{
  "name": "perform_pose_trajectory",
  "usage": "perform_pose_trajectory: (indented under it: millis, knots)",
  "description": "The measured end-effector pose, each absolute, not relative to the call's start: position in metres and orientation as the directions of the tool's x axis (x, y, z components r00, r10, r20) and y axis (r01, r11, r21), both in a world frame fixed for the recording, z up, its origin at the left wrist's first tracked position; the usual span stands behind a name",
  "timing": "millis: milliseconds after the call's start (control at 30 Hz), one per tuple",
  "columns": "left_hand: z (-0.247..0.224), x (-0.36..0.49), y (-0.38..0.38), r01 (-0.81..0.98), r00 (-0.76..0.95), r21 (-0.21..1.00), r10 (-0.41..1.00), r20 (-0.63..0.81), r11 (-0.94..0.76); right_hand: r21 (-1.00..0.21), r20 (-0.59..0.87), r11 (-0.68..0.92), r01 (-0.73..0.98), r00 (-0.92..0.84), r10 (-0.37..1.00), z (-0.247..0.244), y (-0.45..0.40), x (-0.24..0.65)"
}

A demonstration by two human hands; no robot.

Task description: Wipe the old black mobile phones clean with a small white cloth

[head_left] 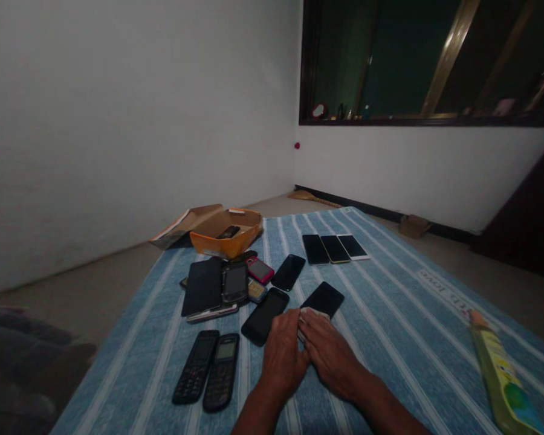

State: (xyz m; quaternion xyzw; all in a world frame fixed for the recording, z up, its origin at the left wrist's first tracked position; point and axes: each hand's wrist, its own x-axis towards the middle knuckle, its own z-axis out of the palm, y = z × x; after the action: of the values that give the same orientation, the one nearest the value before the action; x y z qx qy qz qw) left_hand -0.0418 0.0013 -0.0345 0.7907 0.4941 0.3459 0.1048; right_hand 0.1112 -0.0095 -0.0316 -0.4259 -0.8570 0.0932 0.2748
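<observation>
A black smartphone (325,296) lies tilted under my hands on the striped cloth (381,338), its lower part hidden by them. My left hand (281,347) is closed at the phone's near left edge, thumb and fingers pressed together. Against the phone's screen my right hand (329,349) presses a small white wiping cloth (316,312), mostly covered by its fingers. Just left of my left hand is another black smartphone (265,317), with a further dark one (289,272) beyond it. Two black keypad phones (221,371) lie side by side at the near left.
An open orange cardboard box (229,241) with a phone inside stands at the far left. Before it are a pink phone (259,270) and a dark tablet-like slab (202,287) among piled phones. Three smartphones (335,249) line up farther back. A yellow-green bottle (503,374) lies at right.
</observation>
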Motion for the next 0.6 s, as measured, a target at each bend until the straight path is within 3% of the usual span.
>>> perform_pose_trajectory:
  millis: [333, 600]
  knots:
    - [-0.048, -0.048, 0.003, 0.696, 0.298, 0.519, 0.857, 0.421, -0.497, -0.466, 0.296, 0.637, 0.614, -0.570, 0.766, -0.017, -0.025, 0.119]
    - [-0.043, -0.047, 0.002, 0.693, 0.293, 0.523, 0.857, 0.424, -0.496, -0.459, 0.362, 0.674, 0.579, -0.571, 0.737, -0.011, -0.015, 0.113]
